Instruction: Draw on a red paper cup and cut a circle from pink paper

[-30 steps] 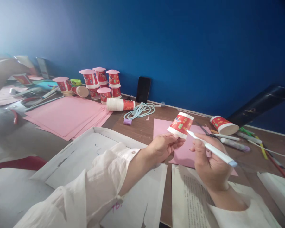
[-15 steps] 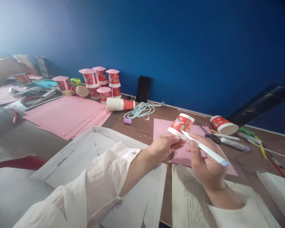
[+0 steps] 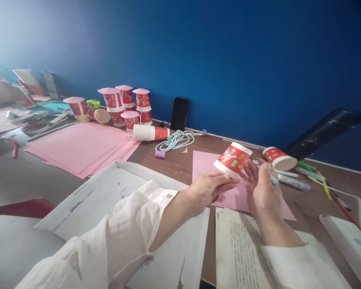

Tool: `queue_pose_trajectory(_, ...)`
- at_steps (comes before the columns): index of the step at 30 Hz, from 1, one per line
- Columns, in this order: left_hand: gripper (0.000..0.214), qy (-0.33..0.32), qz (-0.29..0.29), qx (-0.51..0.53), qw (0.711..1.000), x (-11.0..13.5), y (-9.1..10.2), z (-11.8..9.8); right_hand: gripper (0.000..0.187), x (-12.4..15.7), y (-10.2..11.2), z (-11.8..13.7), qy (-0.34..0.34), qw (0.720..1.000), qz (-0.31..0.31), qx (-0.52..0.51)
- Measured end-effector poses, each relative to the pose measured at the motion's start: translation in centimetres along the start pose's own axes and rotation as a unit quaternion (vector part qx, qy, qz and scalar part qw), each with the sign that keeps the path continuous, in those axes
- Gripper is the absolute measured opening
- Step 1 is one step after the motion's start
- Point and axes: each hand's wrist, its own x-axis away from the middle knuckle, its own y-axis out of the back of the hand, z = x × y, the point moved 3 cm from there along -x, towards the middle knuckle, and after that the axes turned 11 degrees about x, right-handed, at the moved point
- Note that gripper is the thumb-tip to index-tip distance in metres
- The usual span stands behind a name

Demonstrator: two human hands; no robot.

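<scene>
My left hand (image 3: 210,186) pinches the bottom rim of a red and white paper cup (image 3: 233,159), held tilted above a pink sheet (image 3: 203,161). My right hand (image 3: 263,189) is just right of the cup, its fingers stretched up against the cup's side. A white pen (image 3: 274,181) with a pale blue end is tucked in that hand, mostly hidden behind it. Both arms wear white sleeves.
A second cup (image 3: 278,157) lies on its side beside pens (image 3: 293,182). Pink-lidded cups (image 3: 123,100), a lying cup stack (image 3: 150,132), a phone (image 3: 180,113), a cable (image 3: 176,140) and pink sheets (image 3: 84,144) sit at the back left. Newspaper (image 3: 108,192) covers the near edge.
My right hand has turned the pen away from the cup and swung its fingers up against the cup's side. The cup has tilted and moved slightly right.
</scene>
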Motion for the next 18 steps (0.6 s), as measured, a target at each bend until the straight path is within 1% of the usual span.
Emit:
queue_pose_trajectory(2,0.017,0.003,0.019,0.003,1.0,0.1,-0.2,0.2,0.057,0.1,-0.4,0.2,-0.004,1.0,0.021,0.005)
queue_pose_trajectory(3,0.018,0.008,0.027,0.001,1.0,0.2,-0.3,0.3,0.057,0.3,-0.6,0.5,-0.002,0.999,0.031,0.024)
queue_pose_trajectory(5,0.02,0.022,0.032,-0.011,0.999,0.4,-0.5,0.5,0.053,0.9,-0.8,1.3,0.003,0.996,0.038,0.084)
queue_pose_trajectory(6,0.022,0.03,0.031,-0.017,0.999,0.5,-0.5,0.5,0.05,1.2,-1.0,1.7,0.012,0.99,0.056,0.126)
queue_pose_trajectory(9,0.021,0.045,0.028,-0.016,0.998,0.9,-0.7,0.3,0.05,1.5,-0.8,2.4,0.043,0.975,0.057,0.211)
queue_pose_trajectory(11,0.019,0.049,0.027,0.004,0.998,1.0,-0.9,0.2,0.051,1.3,-0.5,2.4,0.07,0.97,0.044,0.227)
queue_pose_trajectory(14,0.016,0.036,0.014,0.036,0.999,0.9,-0.9,0.1,0.051,0.9,-0.2,2.0,0.098,0.968,0.028,0.231)
queue_pose_trajectory(18,0.015,0.013,-0.001,0.054,0.998,0.6,-0.5,0.2,0.049,0.8,-0.4,1.2,0.106,0.971,0.031,0.211)
